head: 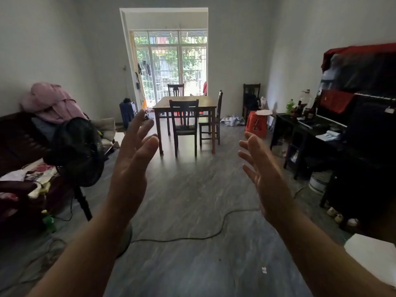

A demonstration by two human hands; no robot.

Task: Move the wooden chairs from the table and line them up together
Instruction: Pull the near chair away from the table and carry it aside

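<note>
Grey plank floor (192,200) runs bare from the person's feet toward the wooden table (184,102), crossed only by a black cable (214,230) and a scrap of paper. Both arms reach forward over that open stretch: the left hand (132,159) and the right hand (264,174) are spread, palms facing each other, fingers loose, holding nothing, well short of the table. Left of the clear lane stand a black fan (77,151) and a cluttered sofa (23,146); right of it, a dark piano (364,125) and a low shelf hem the edge. At the table, one wooden chair (185,125) is tucked against the near side, a second chair (211,118) at its right side, a third chair (175,90) behind it. Right of the table sits an orange stool (256,124), with a fourth chair (251,97) against the far wall.
</note>
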